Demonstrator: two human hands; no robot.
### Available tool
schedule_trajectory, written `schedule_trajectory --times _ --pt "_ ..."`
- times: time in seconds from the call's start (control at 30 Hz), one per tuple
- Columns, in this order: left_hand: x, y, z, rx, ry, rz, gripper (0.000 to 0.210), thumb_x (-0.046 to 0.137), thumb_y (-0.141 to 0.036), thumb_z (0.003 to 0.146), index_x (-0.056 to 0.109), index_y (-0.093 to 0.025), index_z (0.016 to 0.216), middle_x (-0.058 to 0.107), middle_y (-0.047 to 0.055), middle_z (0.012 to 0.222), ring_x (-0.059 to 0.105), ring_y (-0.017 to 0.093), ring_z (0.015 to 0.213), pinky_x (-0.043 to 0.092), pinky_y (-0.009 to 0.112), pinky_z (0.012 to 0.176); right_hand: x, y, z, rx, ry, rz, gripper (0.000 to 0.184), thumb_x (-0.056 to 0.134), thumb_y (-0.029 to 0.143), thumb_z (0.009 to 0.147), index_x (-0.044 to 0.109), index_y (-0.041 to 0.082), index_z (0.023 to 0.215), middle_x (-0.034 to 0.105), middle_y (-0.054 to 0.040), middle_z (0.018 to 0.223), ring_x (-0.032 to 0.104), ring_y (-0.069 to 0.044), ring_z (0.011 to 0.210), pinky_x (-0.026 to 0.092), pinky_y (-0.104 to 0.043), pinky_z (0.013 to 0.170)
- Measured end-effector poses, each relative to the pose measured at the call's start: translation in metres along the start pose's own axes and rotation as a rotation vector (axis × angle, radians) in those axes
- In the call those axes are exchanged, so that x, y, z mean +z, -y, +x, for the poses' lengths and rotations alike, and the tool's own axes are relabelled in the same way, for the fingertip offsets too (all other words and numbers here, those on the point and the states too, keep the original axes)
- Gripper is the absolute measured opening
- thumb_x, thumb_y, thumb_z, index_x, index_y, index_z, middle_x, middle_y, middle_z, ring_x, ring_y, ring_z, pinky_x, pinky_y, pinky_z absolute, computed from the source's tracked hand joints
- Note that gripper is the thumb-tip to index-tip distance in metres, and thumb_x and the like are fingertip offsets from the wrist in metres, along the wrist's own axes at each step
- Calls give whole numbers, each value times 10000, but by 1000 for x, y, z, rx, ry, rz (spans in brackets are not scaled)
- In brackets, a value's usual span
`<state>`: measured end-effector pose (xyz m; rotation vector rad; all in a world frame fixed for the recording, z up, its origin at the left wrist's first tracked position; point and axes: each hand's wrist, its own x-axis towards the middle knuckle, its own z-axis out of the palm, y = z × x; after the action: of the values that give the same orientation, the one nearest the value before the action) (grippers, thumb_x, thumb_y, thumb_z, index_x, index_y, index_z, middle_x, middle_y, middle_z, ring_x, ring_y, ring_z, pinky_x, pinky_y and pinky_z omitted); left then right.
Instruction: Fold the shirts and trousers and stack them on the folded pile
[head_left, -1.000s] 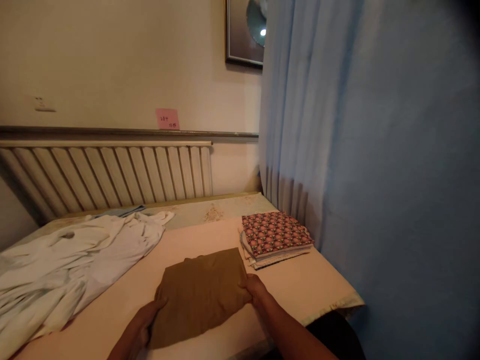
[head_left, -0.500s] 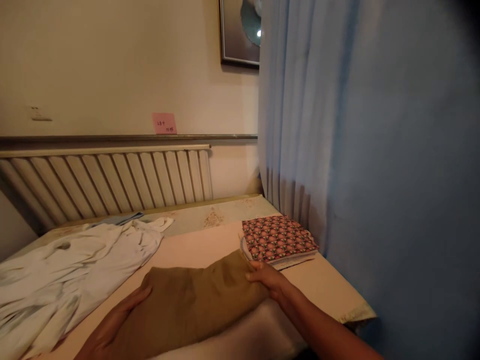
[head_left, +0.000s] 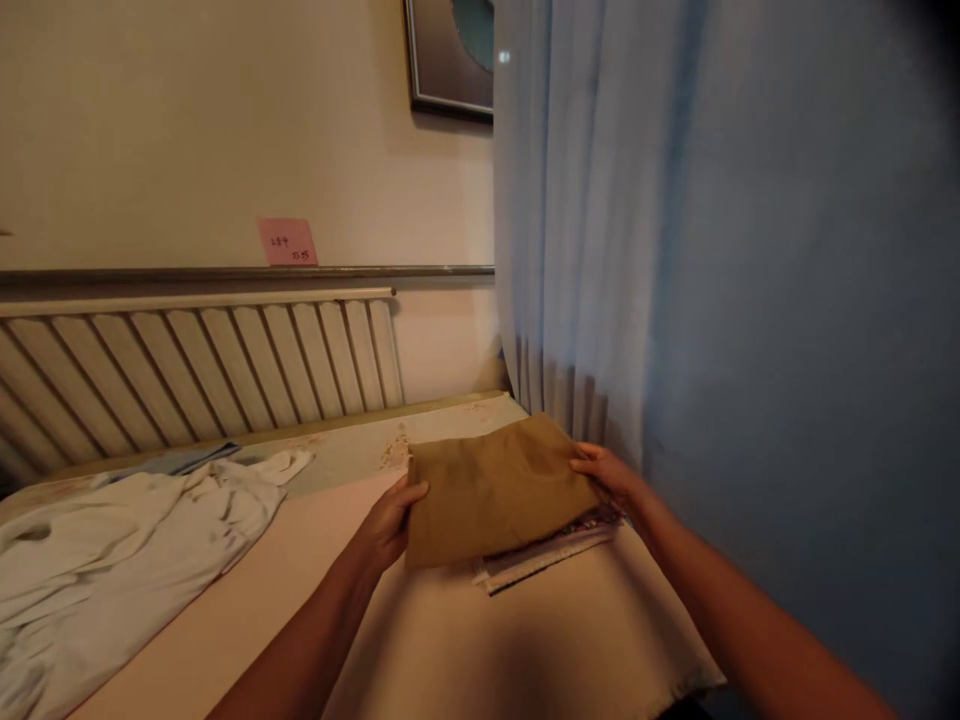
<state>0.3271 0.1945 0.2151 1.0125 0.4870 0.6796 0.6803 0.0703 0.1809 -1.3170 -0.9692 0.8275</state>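
Observation:
A folded brown cloth garment (head_left: 495, 490) is stretched between my two hands. My left hand (head_left: 394, 515) grips its left edge, thumb on top. At the upper right corner my right hand (head_left: 604, 472) pinches it. Beneath the brown garment is a pile of folded fabric (head_left: 551, 557), with pale layers and a strip of red pattern showing along its front edge. Most of that pile is covered by the garment, and whether the two touch I cannot tell.
Crumpled white clothing (head_left: 150, 560) lies on the left of the pink-sheeted bed (head_left: 480, 650). A blue curtain (head_left: 600, 200) hangs close on the right. Behind the bed stand a white radiator (head_left: 225, 370) and a wall with a pink note (head_left: 288, 242) and a framed picture (head_left: 450, 60).
Both hands have carried the brown garment forward and to the right, over the red-patterned pile. My view has turned slightly to the right.

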Motion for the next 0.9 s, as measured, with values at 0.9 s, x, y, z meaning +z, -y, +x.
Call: schedule_trajectory --times 0.9 --pt "-10 132 97 -180 -161 82 439 723 -247 695 587 -139 1098 719 76 872 673 173 677 488 232 530 -90 -109 33 187 -276 -224 263 639 250 552 694 159 793 699 -13 682 605 -171 619 480 -297 630"
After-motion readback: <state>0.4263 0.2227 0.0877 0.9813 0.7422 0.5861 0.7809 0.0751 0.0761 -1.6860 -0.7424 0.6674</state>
